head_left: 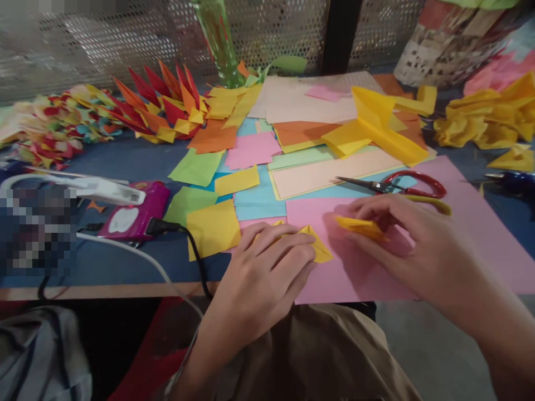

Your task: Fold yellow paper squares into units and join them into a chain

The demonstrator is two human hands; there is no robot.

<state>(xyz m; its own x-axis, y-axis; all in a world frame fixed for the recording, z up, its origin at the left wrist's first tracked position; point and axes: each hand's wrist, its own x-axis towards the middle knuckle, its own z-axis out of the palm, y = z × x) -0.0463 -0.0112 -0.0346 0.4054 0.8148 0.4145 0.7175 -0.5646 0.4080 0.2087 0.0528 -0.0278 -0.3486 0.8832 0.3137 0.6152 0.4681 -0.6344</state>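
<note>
My right hand (401, 228) pinches a small piece of folded yellow paper (359, 226) between thumb and fingers, just above a large pink sheet (468, 250). To its left, my left hand (271, 264) is palm down with its fingers curled together over another folded yellow paper (318, 250). A creased triangular end of that paper sticks out past the fingertips; the rest is hidden under the hand. Behind my right hand lie scissors (378, 186) with one red and one yellowish handle, their blades pointing left.
Loose coloured papers (254, 150) cover the table's middle. A red, orange and yellow folded-paper piece (167, 108) stands behind left, near a green glass bottle (217, 44). A magenta power adapter (136, 211) with cables lies left. Crumpled yellow paper (489, 120) sits far right.
</note>
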